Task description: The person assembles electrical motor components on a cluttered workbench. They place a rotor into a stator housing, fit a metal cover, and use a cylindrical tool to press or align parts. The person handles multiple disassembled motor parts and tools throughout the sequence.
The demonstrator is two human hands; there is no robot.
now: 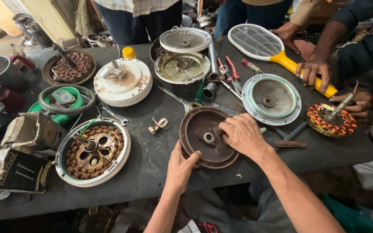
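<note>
A dark brown round fan-motor cover (199, 129) with a bearing in its middle lies near the front edge of the dark worktable (152, 155). My left hand (181, 166) grips the cover's near rim, thumb on top. My right hand (241, 133) rests on the cover's right side, fingers curled over the inner face near the bearing. Left of the cover lies a small metal clip (157, 125).
A motor with copper windings in a white shell (93, 151) sits front left. Other fan covers (271, 98), pliers (232, 67), scissors (178, 99) and a wound stator (330, 121) are spread about. Another person's hands hold a yellow-handled racket (277, 49) at right.
</note>
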